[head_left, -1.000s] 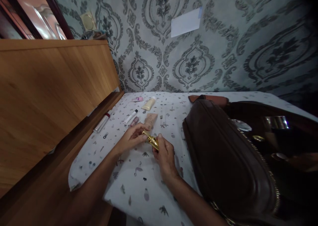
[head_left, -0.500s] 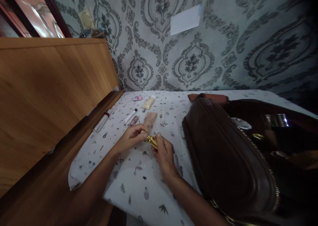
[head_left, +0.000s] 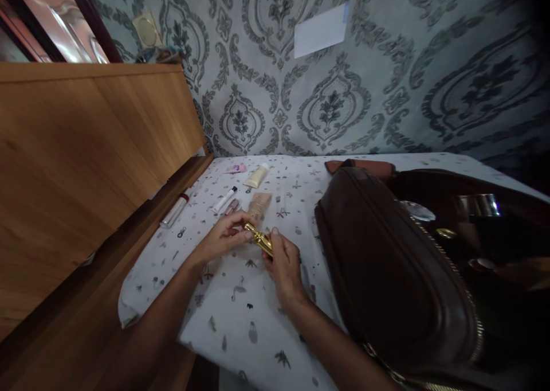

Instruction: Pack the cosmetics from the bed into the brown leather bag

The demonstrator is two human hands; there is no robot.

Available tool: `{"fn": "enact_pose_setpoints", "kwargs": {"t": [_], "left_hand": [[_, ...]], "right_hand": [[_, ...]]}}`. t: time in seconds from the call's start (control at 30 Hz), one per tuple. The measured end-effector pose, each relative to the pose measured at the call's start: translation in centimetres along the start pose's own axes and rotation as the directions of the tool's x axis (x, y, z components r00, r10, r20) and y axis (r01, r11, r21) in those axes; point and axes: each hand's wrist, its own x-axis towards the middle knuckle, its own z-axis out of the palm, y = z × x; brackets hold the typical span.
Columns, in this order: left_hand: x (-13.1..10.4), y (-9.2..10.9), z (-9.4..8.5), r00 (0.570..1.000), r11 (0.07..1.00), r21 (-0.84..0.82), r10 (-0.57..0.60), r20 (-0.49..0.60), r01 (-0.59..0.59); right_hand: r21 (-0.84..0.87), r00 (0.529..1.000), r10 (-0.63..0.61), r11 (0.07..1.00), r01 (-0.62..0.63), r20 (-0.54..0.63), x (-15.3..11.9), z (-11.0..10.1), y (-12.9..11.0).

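Between my two hands is a shiny gold tube [head_left: 260, 239], tilted over the patterned white cloth [head_left: 234, 311]. My right hand [head_left: 284, 268] is closed around its lower right end. My left hand [head_left: 227, 234] pinches the narrower upper left end with thumb and fingers. Just beyond the tube lies a beige-pink squeeze tube [head_left: 260, 204]. A small pinkish tube [head_left: 232, 206] and a white tube with a black cap [head_left: 225, 199] rest past my left fingers.
A large open brown bag [head_left: 378, 276] fills the right side, with a reddish-brown case [head_left: 372, 167] behind it. Farther back lie a cream tube [head_left: 256, 176] and a pink item [head_left: 237, 168]. A clear tube [head_left: 174, 211] is near the left edge, beside a wooden panel [head_left: 94, 150].
The gold tube's narrow end shows more clearly between my left fingers, which have shifted slightly. My right hand keeps nearly the same place and grip.
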Motion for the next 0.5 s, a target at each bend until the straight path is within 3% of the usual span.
{"fn": "enact_pose_setpoints", "kwargs": {"t": [0.5], "left_hand": [[0.04,0.17,0.19,1.000,1.000,0.003,0.004,-0.011,-0.004]], "right_hand": [[-0.008,1.000,-0.006,1.000,0.006,-0.010,-0.08,0.02,-0.05]]}}
